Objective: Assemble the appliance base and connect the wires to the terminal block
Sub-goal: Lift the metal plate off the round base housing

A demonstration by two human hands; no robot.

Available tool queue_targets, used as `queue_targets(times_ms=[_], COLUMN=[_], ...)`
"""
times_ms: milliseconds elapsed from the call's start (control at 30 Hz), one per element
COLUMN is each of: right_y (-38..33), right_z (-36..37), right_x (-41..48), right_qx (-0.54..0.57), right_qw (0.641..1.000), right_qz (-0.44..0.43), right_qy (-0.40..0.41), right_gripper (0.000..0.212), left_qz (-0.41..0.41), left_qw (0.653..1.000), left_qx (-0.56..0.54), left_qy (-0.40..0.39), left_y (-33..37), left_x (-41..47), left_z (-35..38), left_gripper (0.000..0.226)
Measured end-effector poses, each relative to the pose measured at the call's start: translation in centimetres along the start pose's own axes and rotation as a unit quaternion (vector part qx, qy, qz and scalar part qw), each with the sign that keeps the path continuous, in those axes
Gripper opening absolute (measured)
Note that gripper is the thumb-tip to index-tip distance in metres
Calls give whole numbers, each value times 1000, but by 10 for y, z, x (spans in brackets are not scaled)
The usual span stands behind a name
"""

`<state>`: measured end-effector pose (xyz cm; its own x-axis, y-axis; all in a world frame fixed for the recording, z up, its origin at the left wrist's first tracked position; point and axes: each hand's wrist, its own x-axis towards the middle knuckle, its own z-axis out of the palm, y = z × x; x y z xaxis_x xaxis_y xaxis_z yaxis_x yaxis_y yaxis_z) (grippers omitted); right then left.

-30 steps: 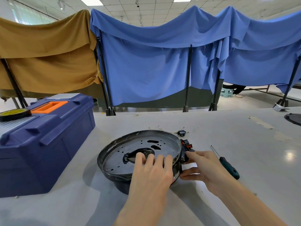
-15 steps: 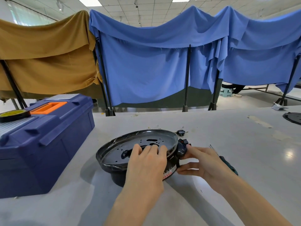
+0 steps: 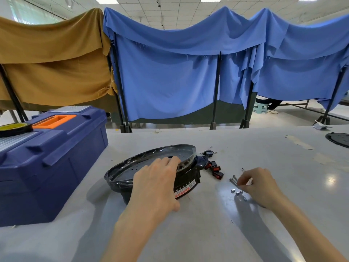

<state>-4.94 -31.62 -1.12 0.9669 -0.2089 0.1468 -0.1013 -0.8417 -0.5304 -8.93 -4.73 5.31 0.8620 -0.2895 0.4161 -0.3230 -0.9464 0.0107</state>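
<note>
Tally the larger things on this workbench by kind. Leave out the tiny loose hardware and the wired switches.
Dark blue plastic toolbox with orange handle: 1
Black tape roll with yellow face, lying on the toolbox: 1
Round black appliance base with metal plate, tilted under the left hand: 1
Flat round black disc at the far right edge: 1
Total: 4

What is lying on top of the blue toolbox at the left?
A round black and yellow object, perhaps a tape roll, lies on the toolbox lid, beside its orange handle. The lid is closed, so the inside is hidden.
</note>
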Motion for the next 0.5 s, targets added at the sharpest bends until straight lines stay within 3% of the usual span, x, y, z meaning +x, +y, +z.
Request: queue_targets(times_ms=[100, 300, 500], right_y=[1, -7, -9], right_z=[-2, 8, 25], right_x=[1, -2, -2], right_qx=[-40, -95, -141], right_qw=[999, 994, 989], right_qz=[3, -46, -40], right_qy=[-31, -1, 2], right_gripper=[14, 16, 15], left_qz=[2, 6, 2], left_qw=[1000, 1000, 1000], left_qx=[-3, -4, 6], left_qy=[1, -4, -27], left_y=[1, 1, 1], left_x=[-3, -3, -2], left_z=[4, 5, 3], left_gripper=[76, 79, 77])
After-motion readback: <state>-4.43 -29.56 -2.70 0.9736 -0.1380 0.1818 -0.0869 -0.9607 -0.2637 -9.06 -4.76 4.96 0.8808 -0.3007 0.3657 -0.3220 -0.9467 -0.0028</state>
